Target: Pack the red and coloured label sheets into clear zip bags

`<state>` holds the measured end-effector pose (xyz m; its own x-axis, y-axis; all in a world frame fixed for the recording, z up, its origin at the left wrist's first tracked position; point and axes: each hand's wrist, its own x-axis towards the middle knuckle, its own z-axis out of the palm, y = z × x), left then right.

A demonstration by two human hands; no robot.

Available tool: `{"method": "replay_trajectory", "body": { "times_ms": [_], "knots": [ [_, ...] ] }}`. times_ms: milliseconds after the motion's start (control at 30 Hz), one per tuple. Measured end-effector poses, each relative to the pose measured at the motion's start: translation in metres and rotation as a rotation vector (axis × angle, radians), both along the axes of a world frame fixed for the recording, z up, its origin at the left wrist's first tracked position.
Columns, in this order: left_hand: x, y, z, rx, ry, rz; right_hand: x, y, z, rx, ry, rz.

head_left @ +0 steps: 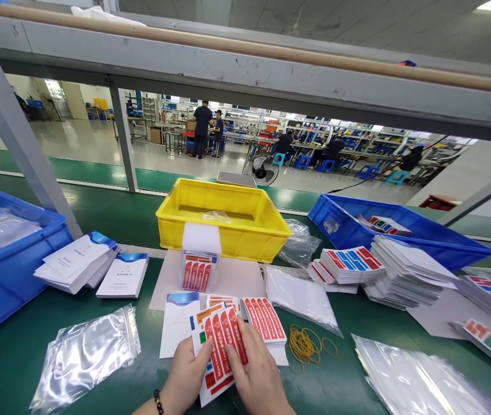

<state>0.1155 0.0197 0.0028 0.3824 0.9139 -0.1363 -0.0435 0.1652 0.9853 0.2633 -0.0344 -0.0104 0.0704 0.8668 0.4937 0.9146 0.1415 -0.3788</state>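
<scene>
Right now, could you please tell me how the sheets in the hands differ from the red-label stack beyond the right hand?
The held sheets are gripped between the left hand and right hand, while the red-label stack lies on the table. The held sheets are fanned, with orange, blue and green parts showing; the red-label stack's top shows only red strips on white. Both bear red strips on white.

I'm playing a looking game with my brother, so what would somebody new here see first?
Probably the bright yellow bin, in the middle at the back of the green table. Next might come the red-striped sheets at the bottom centre, held between the left hand and the right hand. Then perhaps the tangle of rubber bands, just beyond the right hand on its right.
</scene>
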Motion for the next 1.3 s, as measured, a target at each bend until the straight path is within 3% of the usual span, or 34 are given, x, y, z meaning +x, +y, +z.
{"method": "replay_trajectory", "body": {
  "times_ms": [233, 433, 600, 667, 800, 867, 967, 1033, 1167, 1300],
  "knots": [
    [0.0, 0.0, -0.003, -0.027, -0.046, 0.014, -0.002, 0.0, 0.002, 0.082, 0.066, 0.026],
    [0.0, -0.001, -0.001, -0.297, -0.221, -0.088, 0.004, 0.002, 0.024, -0.179, 0.642, -0.047],
    [-0.005, -0.001, 0.014, -0.5, -0.255, -0.109, 0.044, 0.015, 0.028, -0.246, 1.063, -0.129],
    [-0.006, -0.002, 0.018, -0.551, -0.304, -0.132, 0.064, 0.019, 0.026, -0.263, 1.07, -0.174],
    [-0.004, -0.002, 0.017, -0.575, -0.422, -0.154, 0.077, 0.022, 0.027, -0.073, 0.665, -0.342],
    [-0.003, -0.002, 0.015, -0.573, -0.446, -0.152, 0.067, 0.019, 0.03, -0.088, 0.594, -0.215],
    [-0.002, -0.001, 0.011, -0.548, -0.476, -0.174, 0.044, 0.016, 0.031, -0.441, 0.802, 0.136],
    [-0.002, -0.002, 0.01, -0.523, -0.499, -0.207, 0.031, 0.015, 0.027, -0.597, 0.951, 0.239],
    [-0.003, -0.003, 0.008, -0.463, -0.452, -0.258, 0.019, 0.016, 0.023, -0.599, 1.238, 0.323],
    [-0.007, 0.0, 0.008, -0.306, -0.266, -0.381, 0.022, 0.017, 0.029, -0.598, 1.45, 0.426]
  ]
}}
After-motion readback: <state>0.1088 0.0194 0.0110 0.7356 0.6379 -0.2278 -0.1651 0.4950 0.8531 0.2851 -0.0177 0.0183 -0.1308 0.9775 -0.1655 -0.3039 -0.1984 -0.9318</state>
